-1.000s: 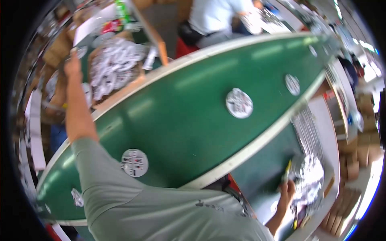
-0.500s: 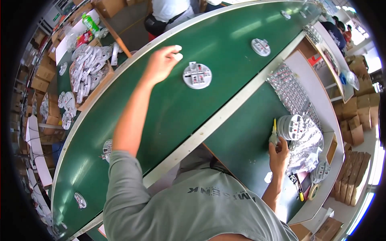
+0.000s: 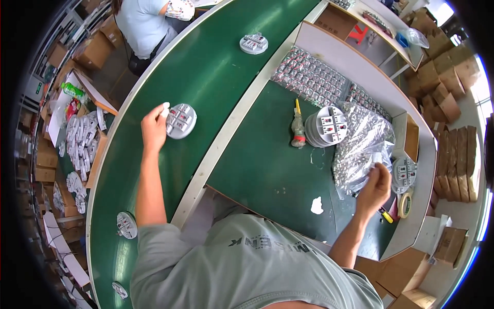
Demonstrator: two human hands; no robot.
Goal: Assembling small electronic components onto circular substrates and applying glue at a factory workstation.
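Observation:
My left hand (image 3: 154, 131) reaches over the green belt, its white-covered fingertips closed at the left rim of a round white disc (image 3: 181, 121) bearing small red and black parts. Over a clear plastic bag (image 3: 357, 149), my right hand (image 3: 375, 190) has its fingers pinched together; what is between them is too small to make out. A stack of the same round discs (image 3: 326, 126) leans against the bag. Left of it is a hand tool (image 3: 297, 126) with a yellow tip and a greenish, red-banded body, touched by neither hand.
Further discs lie on the belt, one ahead (image 3: 253, 44) and one nearer me (image 3: 126, 225). Behind the stack sits a tray of small metallic parts (image 3: 309, 74). A tape roll (image 3: 405, 205) and a yellow-handled cutter (image 3: 386, 215) lie right. A person (image 3: 144, 26) is across the belt.
My right hand has left the tool beside the stack and moved to the bag. My left hand has come to the disc's rim. The view has turned rightward.

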